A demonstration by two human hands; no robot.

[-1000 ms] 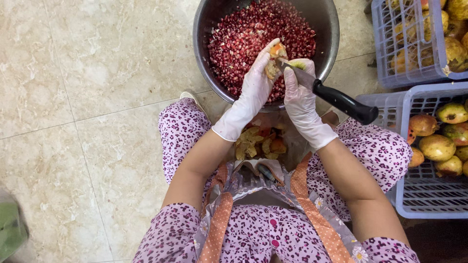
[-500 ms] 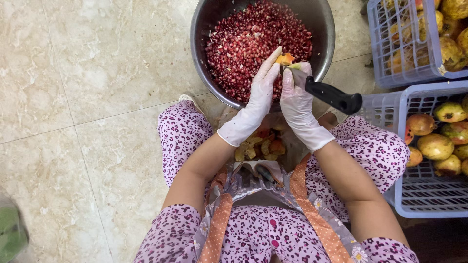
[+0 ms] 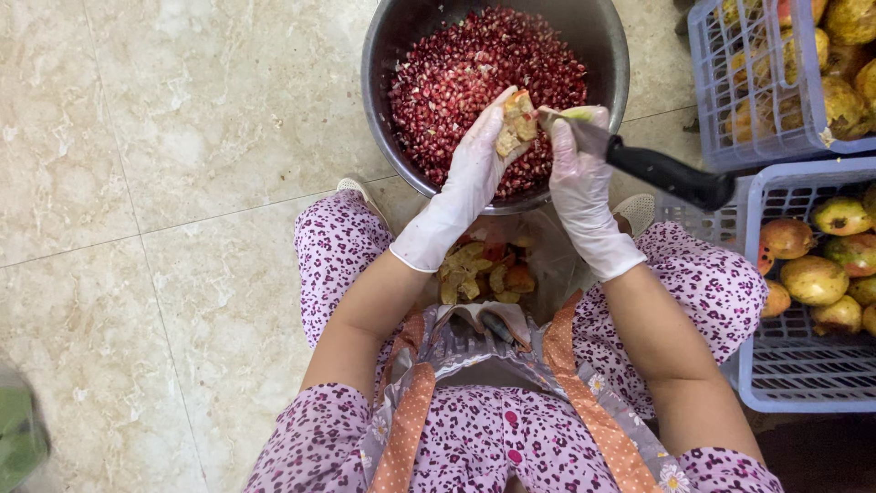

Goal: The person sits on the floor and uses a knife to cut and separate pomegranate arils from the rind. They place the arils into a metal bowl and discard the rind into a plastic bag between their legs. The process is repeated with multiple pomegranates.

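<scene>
A pale marble-patterned tile floor (image 3: 164,183) fills most of the view, and the person sits low over it in purple flowered clothes with an orange-trimmed apron. On the floor ahead of the knees stands a large round metal bowl (image 3: 383,55), heaped with dark red pomegranate seeds (image 3: 465,82). To the right are two lilac plastic crates (image 3: 803,383), one behind the other, both holding whole yellow-red pomegranates (image 3: 808,278). Between the knees, just below the bowl's near rim, lies a pile of yellowish peel scraps (image 3: 479,274). Both hands wear thin white gloves and meet above the bowl's near side. The left hand (image 3: 470,178) is closed around a pomegranate piece (image 3: 516,121), held up over the seeds. The right hand (image 3: 579,178) is wrapped around a knife (image 3: 671,173) by its blade end, the black handle sticking out to the right over the nearer crate, and its fingertips touch the fruit piece.
</scene>
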